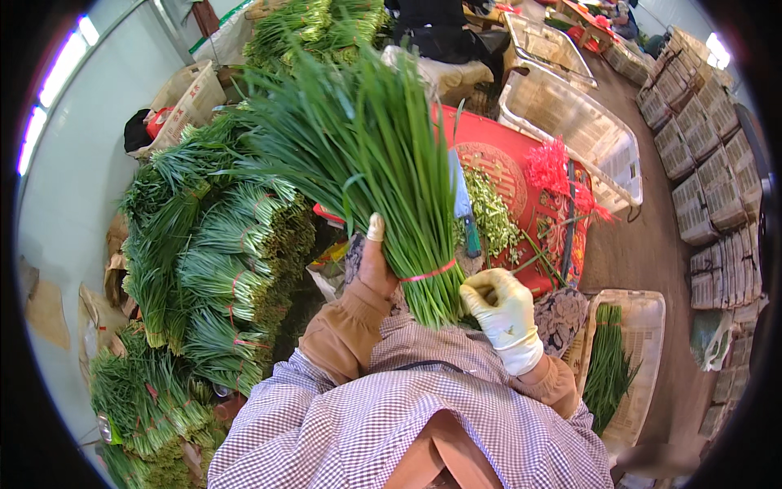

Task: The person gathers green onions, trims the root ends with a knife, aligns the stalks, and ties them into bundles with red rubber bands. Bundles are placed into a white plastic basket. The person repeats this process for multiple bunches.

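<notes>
A large bunch of green Chinese chives (391, 177) stands tilted over my lap, leaf tips away from me, with a pink tie (431, 271) around its lower part. My left hand (377, 260), with a wrapped thumb tip, holds the bunch from its left side. At the right of the tie is my right hand (502, 315) in a pale glove, its thumb and fingertips curled together; whether they pinch a stem or tie end is unclear. Beyond it a knife with a green handle (471, 237) lies beside chopped stem pieces (492, 214) on a red cloth (537, 147).
Many tied chive bunches (226, 238) are piled at the left. A plastic crate (641, 360) holding chives stands at my right. Pink ties (548, 164) lie near empty crates (568, 116). Stacked crates (708, 140) line the far right. A person in dark clothes (431, 27) sits ahead.
</notes>
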The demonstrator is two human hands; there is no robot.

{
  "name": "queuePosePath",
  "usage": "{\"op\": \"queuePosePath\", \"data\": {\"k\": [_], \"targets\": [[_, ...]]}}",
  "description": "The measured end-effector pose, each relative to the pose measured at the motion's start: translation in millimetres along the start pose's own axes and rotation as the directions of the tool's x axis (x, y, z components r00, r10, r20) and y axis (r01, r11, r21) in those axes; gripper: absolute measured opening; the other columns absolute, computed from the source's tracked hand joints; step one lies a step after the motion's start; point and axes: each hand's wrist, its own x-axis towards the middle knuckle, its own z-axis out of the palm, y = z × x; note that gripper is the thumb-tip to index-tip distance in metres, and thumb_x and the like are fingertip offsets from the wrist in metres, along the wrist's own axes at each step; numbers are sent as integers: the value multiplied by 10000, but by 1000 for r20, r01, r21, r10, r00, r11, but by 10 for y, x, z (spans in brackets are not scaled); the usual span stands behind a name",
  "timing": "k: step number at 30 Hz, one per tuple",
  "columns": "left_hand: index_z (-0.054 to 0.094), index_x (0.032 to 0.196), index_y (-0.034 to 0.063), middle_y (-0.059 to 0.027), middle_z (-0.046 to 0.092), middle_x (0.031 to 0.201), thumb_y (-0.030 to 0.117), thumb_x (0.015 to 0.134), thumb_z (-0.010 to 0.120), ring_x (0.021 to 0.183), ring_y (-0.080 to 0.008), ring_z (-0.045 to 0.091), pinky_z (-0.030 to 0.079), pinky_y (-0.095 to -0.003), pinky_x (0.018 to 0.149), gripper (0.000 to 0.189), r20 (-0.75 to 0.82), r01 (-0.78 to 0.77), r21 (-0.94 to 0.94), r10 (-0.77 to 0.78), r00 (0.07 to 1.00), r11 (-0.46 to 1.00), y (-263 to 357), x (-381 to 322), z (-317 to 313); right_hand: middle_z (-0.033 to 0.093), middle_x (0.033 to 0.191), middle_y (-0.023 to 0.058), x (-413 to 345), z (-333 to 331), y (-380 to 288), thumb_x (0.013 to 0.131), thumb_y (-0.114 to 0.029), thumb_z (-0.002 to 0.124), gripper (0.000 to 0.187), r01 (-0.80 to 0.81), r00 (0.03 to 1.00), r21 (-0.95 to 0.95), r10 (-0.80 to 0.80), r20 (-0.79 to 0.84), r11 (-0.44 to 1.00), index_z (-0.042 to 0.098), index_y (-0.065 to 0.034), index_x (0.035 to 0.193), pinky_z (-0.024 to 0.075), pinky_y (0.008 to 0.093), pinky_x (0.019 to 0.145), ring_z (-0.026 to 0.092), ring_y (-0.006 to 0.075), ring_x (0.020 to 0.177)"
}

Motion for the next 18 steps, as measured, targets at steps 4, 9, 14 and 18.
{"op": "queuePosePath", "data": {"k": [4, 9, 14, 18], "targets": [[425, 1336, 45, -152, 535, 1277, 496, 872, 550, 1125, -298, 559, 443, -440, 987, 659, 76, 26, 0, -26, 997, 1000, -59, -61, 117, 532, 1231, 132, 456, 81, -54, 658, -216, 852, 967, -17, 997, 102, 25, -78, 995, 282, -10, 1411, 445, 319, 901, 556, 219, 1045], [464, 1274, 34, -80, 590, 1146, 201, 859, 668, 1016, -184, 570, 472, -341, 888, 491, 136, -219, 276, 188, 973, 936, -159, 0, 329, 593, 1154, 84, 975, 267, -212, 719, -13, 764, 636, 79, 997, 653, -52, -60, 754, 427, -12, 1258, 474, 290, 891, 581, 171, 1022], [515, 1210, 11, -50, 599, 1117, 197, 859, 684, 966, -136, 559, 471, -286, 831, 432, 8, -279, 428, 305, 952, 860, -24, 48, 411, 668, 1007, 82, 1005, 99, -318, 797, -17, 699, 377, 6, 979, 626, 121, -161, 780, 549, 4, 1142, 513, 290, 811, 639, 171, 872], [538, 1176, 29, -21, 621, 1022, 200, 873, 667, 867, -141, 594, 503, -299, 765, 371, 211, -337, 595, 263, 941, 730, -26, 42, 492, 652, 1012, 32, 1034, 59, -334, 810, -87, 719, 342, 135, 977, 576, -11, -215, 806, 590, -17, 1118, 467, 287, 854, 588, 129, 909]]}}
